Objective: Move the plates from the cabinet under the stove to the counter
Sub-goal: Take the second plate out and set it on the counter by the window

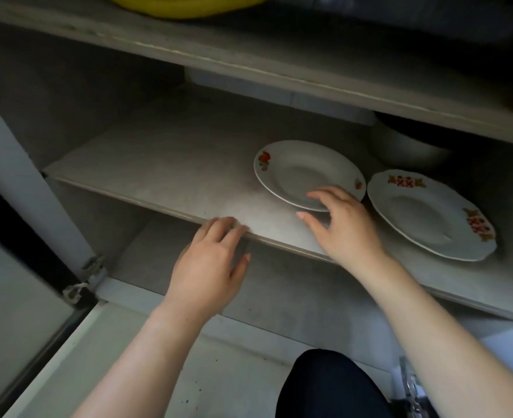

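Inside an open cabinet, seen from above, a pale grey shelf (165, 164) holds two white plates side by side near its right end. One plate (303, 168), with small red fruit motifs on its rim, lies flat toward the middle of the shelf. Just to its right, with a narrow gap between them, sits a scalloped plate (424, 215) with red and yellow floral patterns on its rim, also flat. Behind the plates, partly hidden under the board above, is a pale round bowl (406, 146), dim and hard to make out.

Two bare hands reach in. The right hand (344, 227) hovers at the near edge of the fruit-patterned plate, its grip released: fingers spread over the rim, thumb stretched out to the left just in front of the plate's edge. Whether the fingertips touch the plate cannot be told. The left hand (211, 267) rests palm down at the front edge of the shelf, well left of the plates, fingers slightly blurred and curled over the edge, grasping nothing else.

At the lower left, the open cabinet door (17, 297) shows with its metal hinge (83, 279). Something yellow (186, 4) lies on the level above, at the top edge. A dark-clothed knee (330, 384) shows at the bottom.
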